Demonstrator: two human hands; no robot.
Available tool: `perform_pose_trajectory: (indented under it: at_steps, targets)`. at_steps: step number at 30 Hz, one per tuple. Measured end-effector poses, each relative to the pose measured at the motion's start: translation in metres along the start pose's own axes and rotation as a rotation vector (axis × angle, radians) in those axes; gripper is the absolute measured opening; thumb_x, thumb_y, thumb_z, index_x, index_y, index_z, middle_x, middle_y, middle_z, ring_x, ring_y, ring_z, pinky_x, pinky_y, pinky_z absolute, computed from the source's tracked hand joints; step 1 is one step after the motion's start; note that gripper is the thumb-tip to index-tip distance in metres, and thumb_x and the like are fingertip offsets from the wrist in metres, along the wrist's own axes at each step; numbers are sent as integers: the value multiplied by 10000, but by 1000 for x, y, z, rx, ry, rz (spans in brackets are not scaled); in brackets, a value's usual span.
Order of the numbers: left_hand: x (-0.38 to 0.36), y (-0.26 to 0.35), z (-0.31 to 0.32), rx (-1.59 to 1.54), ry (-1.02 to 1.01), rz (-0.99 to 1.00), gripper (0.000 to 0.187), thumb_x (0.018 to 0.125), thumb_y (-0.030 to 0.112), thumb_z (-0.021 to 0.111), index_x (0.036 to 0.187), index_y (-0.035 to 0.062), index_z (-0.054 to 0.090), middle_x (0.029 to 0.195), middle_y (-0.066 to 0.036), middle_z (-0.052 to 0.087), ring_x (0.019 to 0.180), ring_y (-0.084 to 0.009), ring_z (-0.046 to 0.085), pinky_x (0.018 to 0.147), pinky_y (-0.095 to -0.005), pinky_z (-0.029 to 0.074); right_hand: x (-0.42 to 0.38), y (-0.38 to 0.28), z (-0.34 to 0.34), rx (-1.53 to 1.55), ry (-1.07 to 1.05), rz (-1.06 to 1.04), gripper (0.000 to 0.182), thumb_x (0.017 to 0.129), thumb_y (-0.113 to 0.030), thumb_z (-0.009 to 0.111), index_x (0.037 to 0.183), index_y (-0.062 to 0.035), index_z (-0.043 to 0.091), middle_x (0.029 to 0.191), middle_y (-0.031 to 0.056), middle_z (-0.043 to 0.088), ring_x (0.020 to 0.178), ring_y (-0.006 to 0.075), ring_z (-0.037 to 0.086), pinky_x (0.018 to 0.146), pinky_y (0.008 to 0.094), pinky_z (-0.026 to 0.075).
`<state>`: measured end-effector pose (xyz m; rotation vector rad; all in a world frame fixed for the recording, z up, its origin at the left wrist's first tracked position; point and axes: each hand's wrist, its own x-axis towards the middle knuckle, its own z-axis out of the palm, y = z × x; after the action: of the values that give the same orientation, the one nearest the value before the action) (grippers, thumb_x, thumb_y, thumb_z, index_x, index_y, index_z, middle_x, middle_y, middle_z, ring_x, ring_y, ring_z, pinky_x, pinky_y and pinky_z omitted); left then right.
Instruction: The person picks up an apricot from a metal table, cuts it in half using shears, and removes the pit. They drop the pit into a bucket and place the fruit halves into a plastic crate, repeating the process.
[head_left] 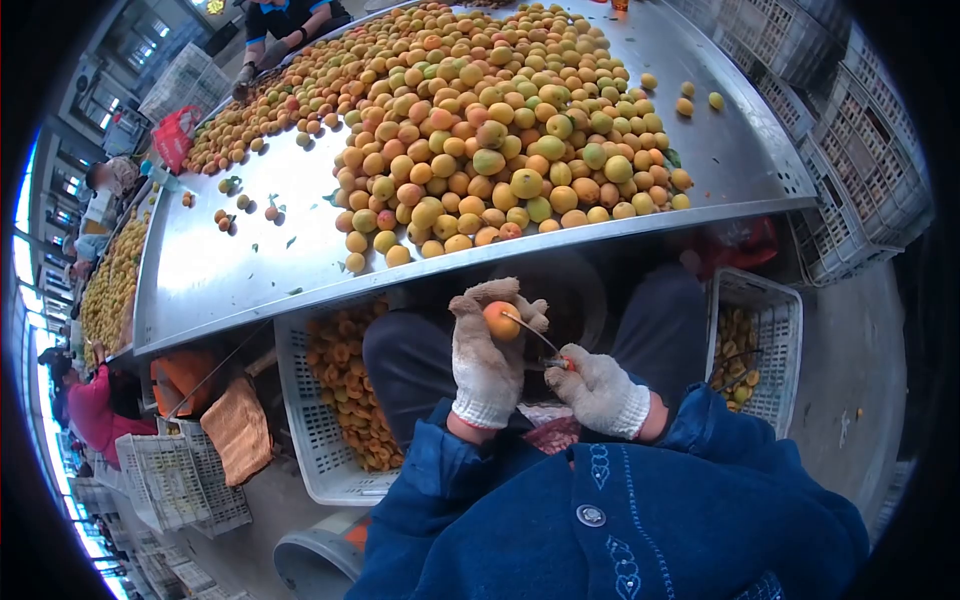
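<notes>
My left hand, in a white knit glove, grips an orange apricot just below the table's front edge. My right hand, also gloved, holds a small knife with a red handle; its thin blade touches the apricot. Both hands are over my lap, in blue sleeves. A large heap of yellow, orange and green apricots lies on the steel table above.
A white crate of cut apricot halves stands at my left, another white crate with some fruit at my right. Stacked empty crates line the right side. Other people work at the far end and at a second table on the left.
</notes>
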<state>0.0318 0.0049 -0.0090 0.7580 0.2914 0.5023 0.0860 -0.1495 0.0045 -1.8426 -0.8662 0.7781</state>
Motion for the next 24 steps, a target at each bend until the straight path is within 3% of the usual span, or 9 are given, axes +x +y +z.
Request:
perform_pose_trajectory:
  at_steps: [5,8,11,12,14,16,19,22,24]
  targets:
    - [-7,-5,11,-26,-2,-32,583,975,570,378,1175,40,514,887,-102,599,835,-225,624,991,-434,452,5,15,18,-30,110,-46,307,951,-322,551,978,-17,540,747,229,637,709,411,639,612,448,502]
    - [-14,-7,22,-149,-14,-200,563,989,554,367,1221,53,477,933,-106,614,904,-233,622,1002,-414,434,6,21,20,6,194,-115,306,954,-316,542,989,-11,542,760,230,639,727,413,639,624,449,508]
    - [-13,-9,16,176,-137,-49,540,1001,530,373,1268,68,458,1045,-101,619,1029,-206,585,937,-348,469,5,19,18,-4,185,-113,306,962,-310,530,999,-7,546,779,227,645,743,406,643,629,446,511]
    - [-12,-10,11,176,-136,-48,540,1001,530,373,1268,68,458,1045,-101,619,1029,-206,585,937,-348,469,4,16,16,-27,167,-100,306,967,-308,523,1003,-4,550,790,224,650,751,399,646,630,446,512]
    - [-9,-6,7,555,-101,103,642,958,599,383,1268,43,464,1017,-136,620,1011,-241,585,993,-372,429,4,7,11,-20,134,-82,305,968,-309,521,998,-7,555,786,220,653,745,395,648,628,444,515]
    - [-15,-4,18,459,-77,51,652,962,597,378,1270,29,467,988,-136,626,980,-229,589,987,-365,432,4,4,14,-12,99,-62,303,969,-310,520,992,-10,559,782,215,656,739,391,650,626,442,517]
    - [-20,-8,35,20,-24,-184,701,965,629,316,1252,10,475,944,-146,636,900,-238,607,943,-368,461,3,13,21,-17,190,-124,301,964,-316,530,973,-17,565,747,203,651,706,387,647,609,442,516]
    - [-19,3,41,-2,-22,-323,681,960,634,334,1247,33,474,982,-124,628,984,-213,600,878,-324,492,3,18,19,-107,205,-191,305,959,-330,538,961,-25,550,718,198,645,674,390,642,591,439,515]
    - [-15,-1,30,28,-92,-328,670,969,614,343,1288,37,461,1049,-124,621,1019,-198,591,906,-310,476,4,12,13,-98,231,-138,313,959,-345,533,966,-33,529,704,203,637,667,398,639,582,446,512]
